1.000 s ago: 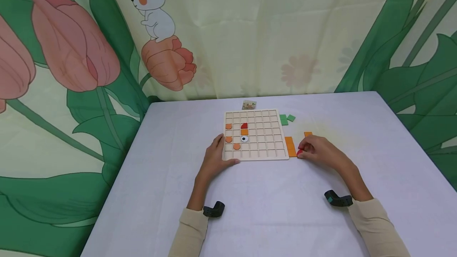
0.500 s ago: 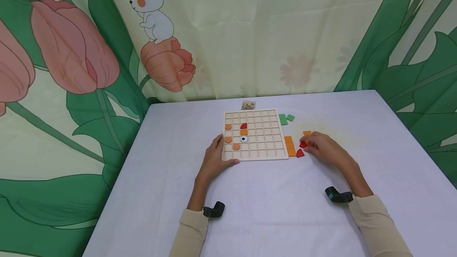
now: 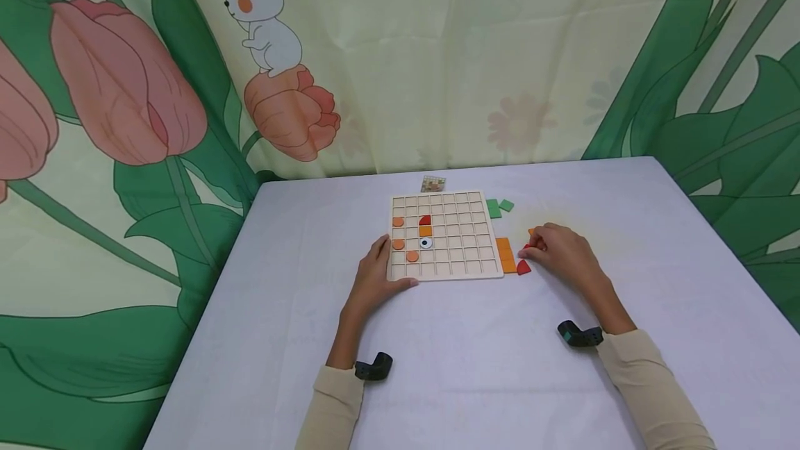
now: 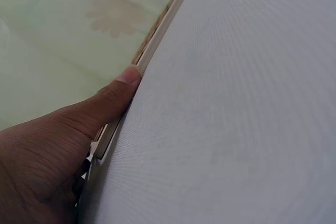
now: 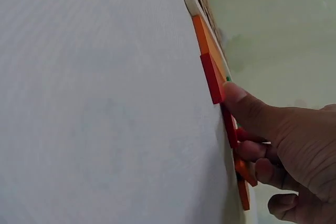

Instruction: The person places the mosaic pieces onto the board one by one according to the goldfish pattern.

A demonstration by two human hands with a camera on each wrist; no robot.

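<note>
A pale wooden grid board (image 3: 462, 235) lies on the table. My left hand (image 3: 373, 275) holds its near left corner, thumb along the front edge. Set in the board are several orange discs (image 3: 412, 256), an orange square (image 3: 426, 230), a red rounded piece (image 3: 425, 220) and an eye-patterned disc (image 3: 426, 243). Right of the board, my right hand (image 3: 562, 252) pinches a red piece (image 3: 527, 247), partly hidden by the fingers. Another red piece (image 3: 523, 267) lies just in front of it; in the right wrist view the thumb is close to this red piece (image 5: 211, 78).
Orange tiles (image 3: 506, 255) lie against the board's right edge. Green tiles (image 3: 494, 208) sit farther back. One more orange tile (image 3: 531, 231) is mostly hidden behind the right hand. A small patterned card (image 3: 433, 183) lies behind the board. A printed curtain (image 3: 462, 75) hangs beyond the table.
My right hand let go of one red piece near the orange tiles, moved slightly back to another, and has now shifted a little left. The left hand stays at the board's corner.
</note>
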